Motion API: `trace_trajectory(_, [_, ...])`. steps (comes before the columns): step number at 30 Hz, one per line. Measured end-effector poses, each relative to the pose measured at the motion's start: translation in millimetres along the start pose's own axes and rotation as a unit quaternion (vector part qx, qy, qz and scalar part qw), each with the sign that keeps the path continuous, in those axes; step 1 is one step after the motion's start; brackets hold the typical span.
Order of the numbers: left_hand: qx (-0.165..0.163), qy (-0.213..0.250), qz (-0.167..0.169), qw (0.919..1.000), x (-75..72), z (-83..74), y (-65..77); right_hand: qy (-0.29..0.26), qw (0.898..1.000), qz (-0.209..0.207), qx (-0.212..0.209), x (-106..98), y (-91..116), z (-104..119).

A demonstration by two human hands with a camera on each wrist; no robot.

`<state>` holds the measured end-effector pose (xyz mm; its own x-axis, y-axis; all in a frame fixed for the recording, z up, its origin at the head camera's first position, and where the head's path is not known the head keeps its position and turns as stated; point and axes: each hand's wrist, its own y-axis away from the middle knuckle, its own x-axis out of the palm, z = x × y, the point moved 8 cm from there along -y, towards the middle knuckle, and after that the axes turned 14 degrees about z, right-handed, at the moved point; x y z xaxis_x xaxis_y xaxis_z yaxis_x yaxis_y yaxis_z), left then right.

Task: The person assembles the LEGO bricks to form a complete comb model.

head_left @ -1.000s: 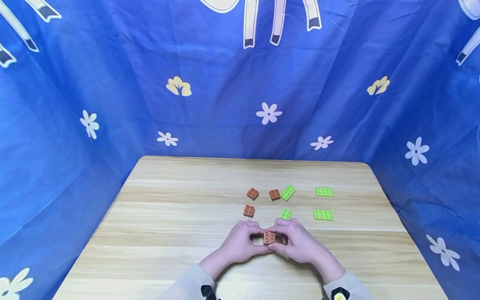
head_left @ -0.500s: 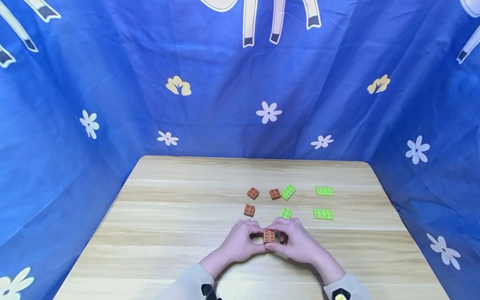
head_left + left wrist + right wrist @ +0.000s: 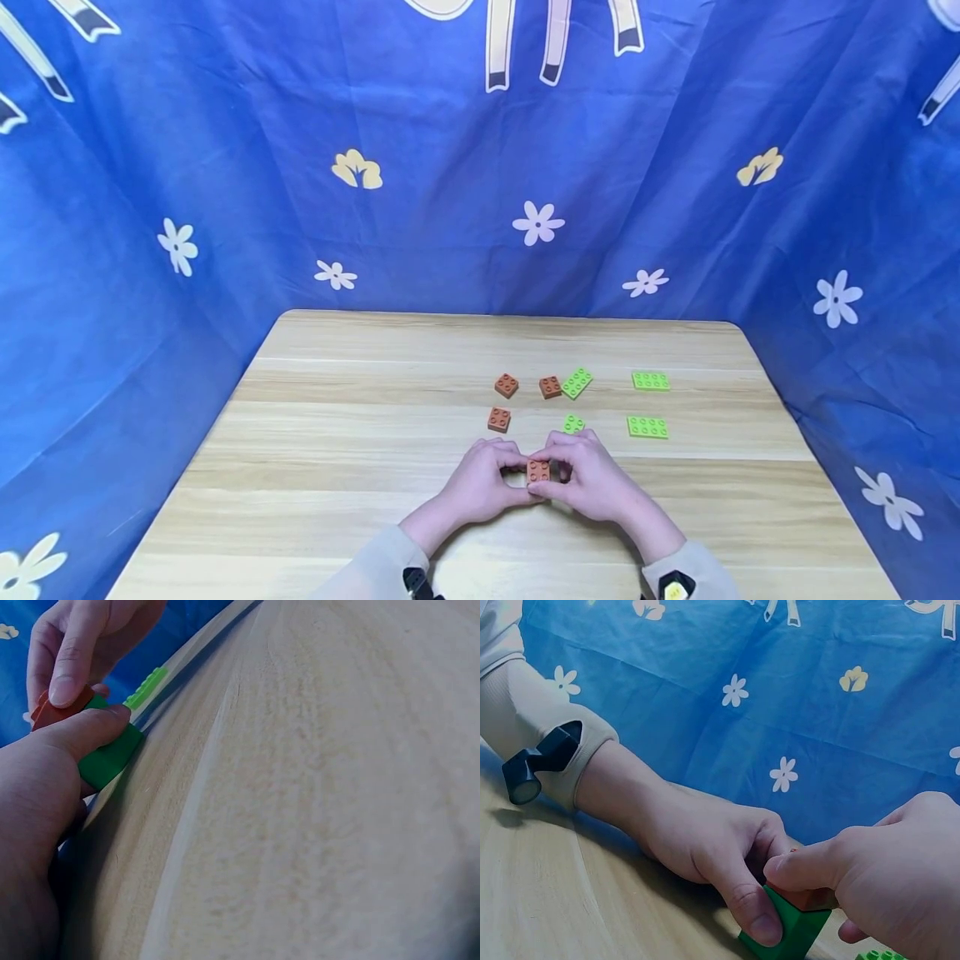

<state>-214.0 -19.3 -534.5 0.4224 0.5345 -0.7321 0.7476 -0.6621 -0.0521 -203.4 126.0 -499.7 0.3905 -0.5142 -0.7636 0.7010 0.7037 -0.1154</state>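
Between the hands near the front of the table is a reddish-brown toy building brick (image 3: 537, 472) with studs on top. It sits on a green block (image 3: 801, 930), seen in both wrist views; whether the two are fully pressed together I cannot tell. My left hand (image 3: 482, 483) grips the green block from the left, its thumb along the side. From the right, my right hand (image 3: 588, 479) pinches the brown brick between thumb and index finger. The green block is hidden under the brown brick in the head view.
Beyond the hands lie three loose brown bricks, including one (image 3: 498, 419) near the left hand. Several light green bricks lie to the right, such as a long one (image 3: 648, 427); a green brick (image 3: 573, 424) is just behind the right hand. A blue patterned curtain (image 3: 450, 250) surrounds the wooden table (image 3: 315, 433).
My right thumb has slid slightly left along the near side of the brown brick. The left hand and loose bricks stay put.
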Motion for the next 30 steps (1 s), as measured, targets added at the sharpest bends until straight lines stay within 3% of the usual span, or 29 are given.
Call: trace_trajectory(30, [0.007, -0.005, -0.006, 0.9999, 2.0, 4.2, -0.5, 0.028, 0.999, -0.002, -0.043, 6.3, -5.0, -1.6])
